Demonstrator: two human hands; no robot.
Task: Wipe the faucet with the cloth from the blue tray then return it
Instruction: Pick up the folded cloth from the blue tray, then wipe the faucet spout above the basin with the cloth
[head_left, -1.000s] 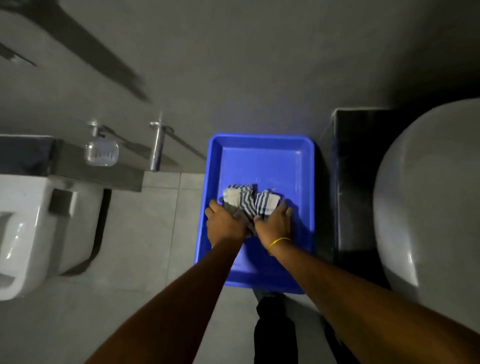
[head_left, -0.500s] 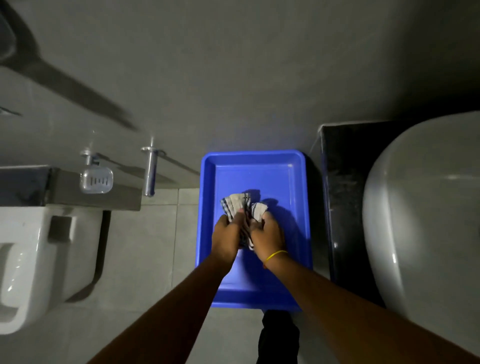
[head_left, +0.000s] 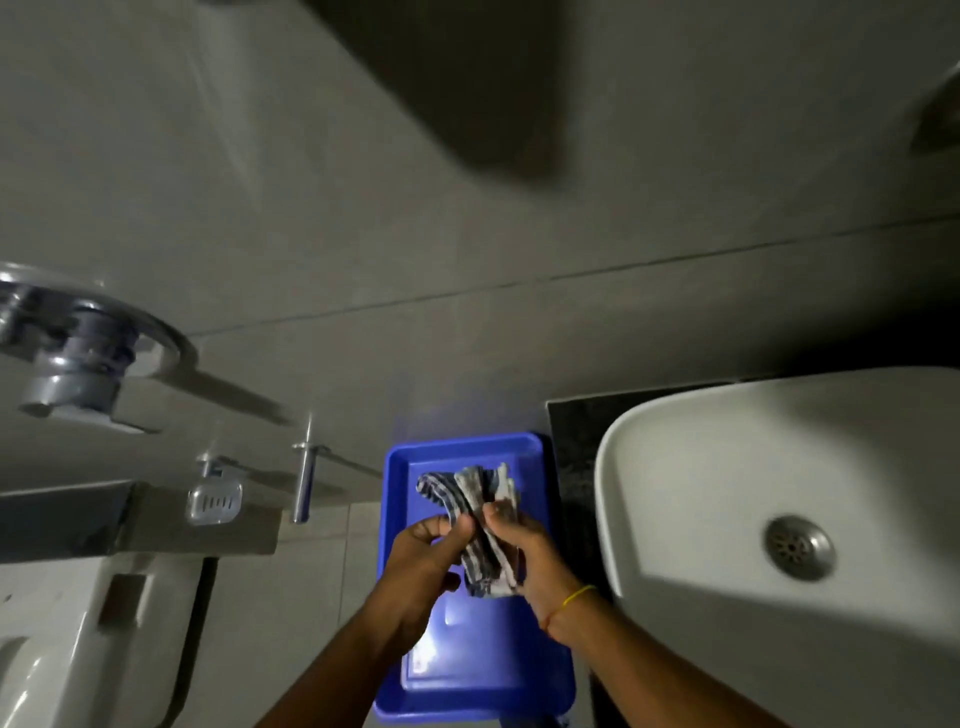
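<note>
- Where the grey tiled wall (head_left: 467, 249) fills the upper part of the view, a dim bathroom is seen, with pale floor tiles (head_left: 311, 582) visible below it.
- A dark stone counter (head_left: 574, 467) is seen at the right, and a white basin (head_left: 727, 467) with a metal drain (head_left: 798, 545) is set on it.
- A white toilet (head_left: 67, 649) is seen at the lower left, under a grey ledge (head_left: 208, 535); a clear soap dish (head_left: 214, 500) and a chrome fitting (head_left: 303, 480) are mounted on the wall above the ledge, and a blurred chrome fixture (head_left: 72, 358) is seen further left.
- A blue tray (head_left: 400, 467) is placed just beside the counter, at its left; its floor is partly bare near the lower end.
- A striped cloth (head_left: 480, 519), bunched up, is held above the tray, over its far half.
- The cloth is gripped by the left hand (head_left: 421, 571) with fingers closed on its left edge.
- The cloth is also pinched by the right hand (head_left: 524, 556), on whose wrist a yellow band (head_left: 576, 596) is worn.
</note>
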